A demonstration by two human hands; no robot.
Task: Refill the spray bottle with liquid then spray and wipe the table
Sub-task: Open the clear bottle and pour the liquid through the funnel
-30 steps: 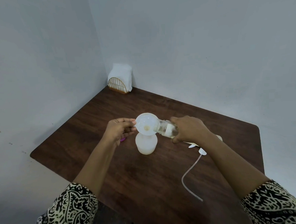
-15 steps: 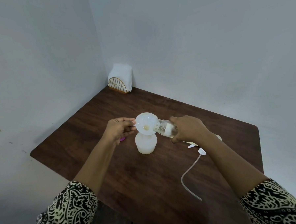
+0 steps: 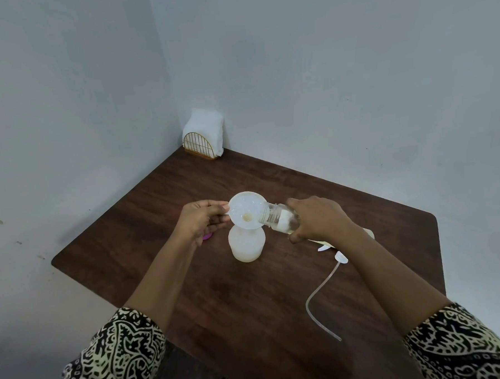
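Looking at the middle of the frame, I find the left hand (image 3: 201,221) pinching the rim of a white funnel (image 3: 248,209) between thumb and fingertips. The funnel sits in the neck of the spray bottle (image 3: 247,244), a cloudy white one standing upright on the dark wooden table (image 3: 250,319), just below centre. The right hand (image 3: 317,220) has its fingers curled round a small clear bottle (image 3: 282,219), tipped almost on its side, mouth at the funnel's right edge. There is a yellowish spot at the funnel's throat, and pale liquid lies in the low side of the clear bottle. To the right of centre, partly behind the right forearm, the spray head (image 3: 340,257) lies flat on the table, and its thin tube (image 3: 321,295) curves down toward the lower right. A small pink object (image 3: 207,236) peeks out under the left hand; I cannot tell what it is. In the far corner of the table, upper centre of the frame, a gold wire holder with white napkins (image 3: 202,136) stands against grey walls. Patterned black-and-cream sleeves (image 3: 121,358) fill both lower corners.
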